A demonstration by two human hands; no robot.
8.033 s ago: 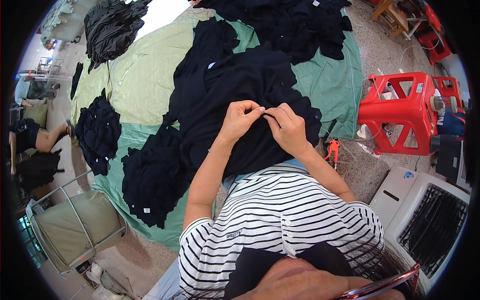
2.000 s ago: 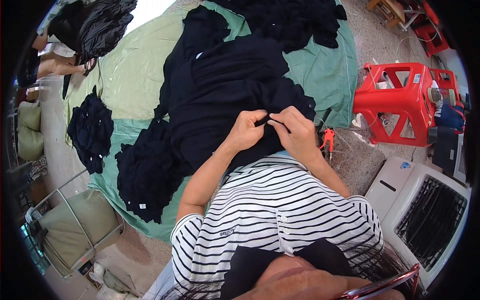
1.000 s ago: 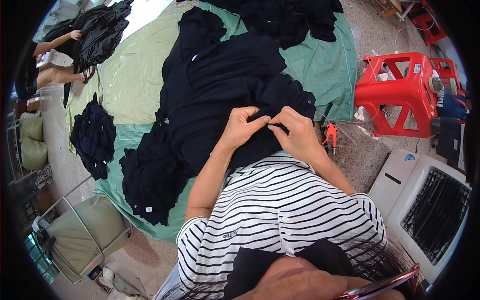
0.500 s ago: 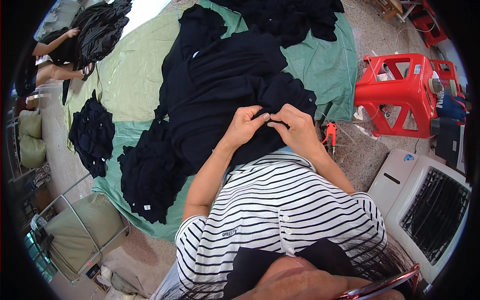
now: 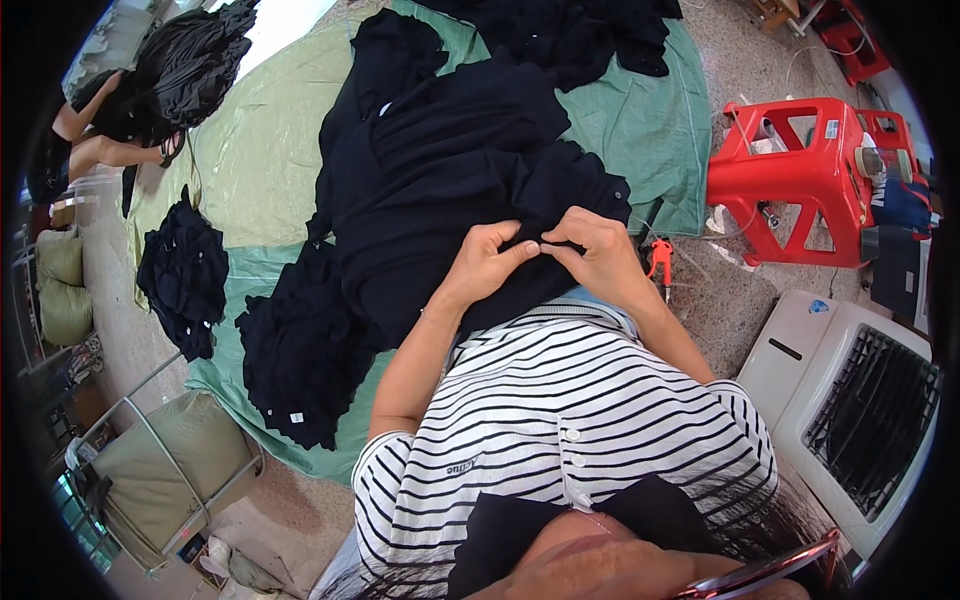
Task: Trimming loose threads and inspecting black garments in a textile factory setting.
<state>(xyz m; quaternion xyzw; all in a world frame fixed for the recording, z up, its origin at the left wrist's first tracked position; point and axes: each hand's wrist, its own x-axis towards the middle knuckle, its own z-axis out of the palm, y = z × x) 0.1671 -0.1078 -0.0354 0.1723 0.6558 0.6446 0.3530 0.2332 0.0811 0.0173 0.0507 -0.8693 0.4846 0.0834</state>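
Observation:
A dark navy garment (image 5: 430,200) lies in loose folds across my lap and out in front of me. Over its near right part, my left hand (image 5: 490,262) is closed, thumb and forefinger pinching the fabric. Close beside it, my right hand (image 5: 602,258) pinches the same cloth, so the fingertips of both hands nearly meet. Whatever small detail lies between the fingertips is too small to make out. Small pale buttons show on the cloth to the right of my hands.
More dark garments (image 5: 300,350) lie heaped left on a green sheet (image 5: 650,140). Red plastic stools (image 5: 790,180) stand right, with a red-handled air gun (image 5: 660,260) near my right arm and a white air cooler (image 5: 790,340) behind. Another person's leg (image 5: 115,150) shows far left beside dark cloth.
My fingertips have shifted slightly on the fabric, the right hand's pinch now a little lower. At far left, the other person's arm has moved down and their hand is no longer visible.

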